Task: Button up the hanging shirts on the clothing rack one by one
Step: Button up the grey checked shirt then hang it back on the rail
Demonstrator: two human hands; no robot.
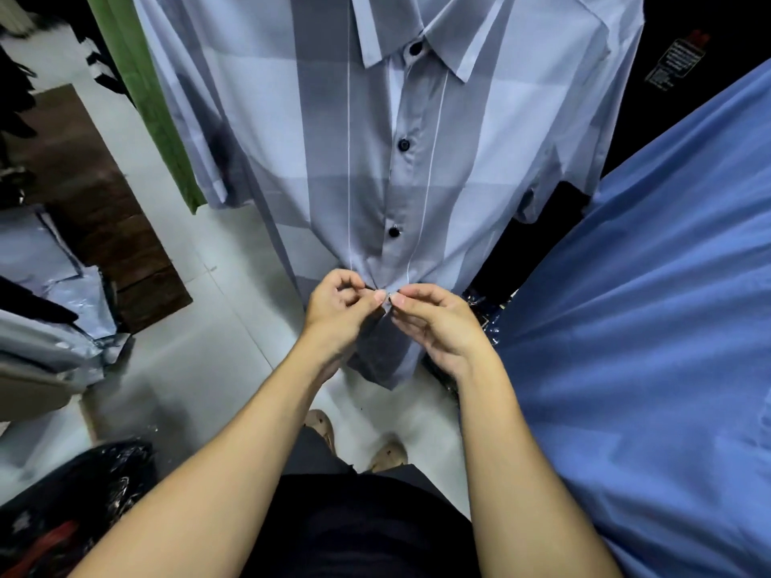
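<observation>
Hands, left hand (340,304) and right hand (434,317), pinch the grey shirt (417,181) near its bottom edge, so push that hidden button slowly through its hole.

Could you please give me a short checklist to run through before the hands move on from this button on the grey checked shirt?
1. Collar button fastened: ok.
2. Second button and third button fastened, placket flat: ok.
3. Both hands on the placket of the grey checked shirt: ok; left hand and right hand pinch the edges together.
4. Button being worked is through its hole: cannot tell, fingertips hide it.
5. Placket below the hands closed: not ok, the edges part there.
6. Blue shirt beside it buttoned: cannot tell, its front is not in view.
</observation>
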